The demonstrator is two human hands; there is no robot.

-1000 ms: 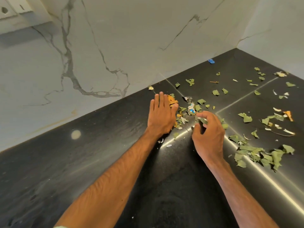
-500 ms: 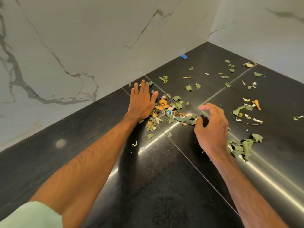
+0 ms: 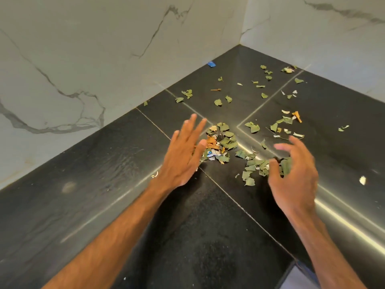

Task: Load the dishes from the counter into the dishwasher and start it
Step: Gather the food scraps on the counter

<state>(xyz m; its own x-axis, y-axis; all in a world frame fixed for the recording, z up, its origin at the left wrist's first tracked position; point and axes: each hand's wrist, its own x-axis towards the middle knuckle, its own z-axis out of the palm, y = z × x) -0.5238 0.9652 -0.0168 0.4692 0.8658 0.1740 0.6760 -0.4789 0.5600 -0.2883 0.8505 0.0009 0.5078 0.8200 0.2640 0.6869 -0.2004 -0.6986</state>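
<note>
My left hand (image 3: 183,155) lies open, fingers straight and together, its edge against the heaped pile of scraps (image 3: 220,140) just to its right: green leaf pieces, orange peel, bits of paper. My right hand (image 3: 295,174) hovers with fingers spread and half-curled like a rake. It clasps nothing that I can make out, though it is blurred. A looser cluster of leaves (image 3: 254,165) sits under its thumb. Beyond both hands, more leaf bits (image 3: 218,102) are strewn over the black counter (image 3: 104,195) toward the marble wall (image 3: 104,49), and a blue scrap (image 3: 211,64) lies far ahead by the wall's foot. No dishes and no dishwasher are in view, so I judge loading has not begun where I can see. What is in hand looks like gathering litter, with much of it not yet gathered.
</note>
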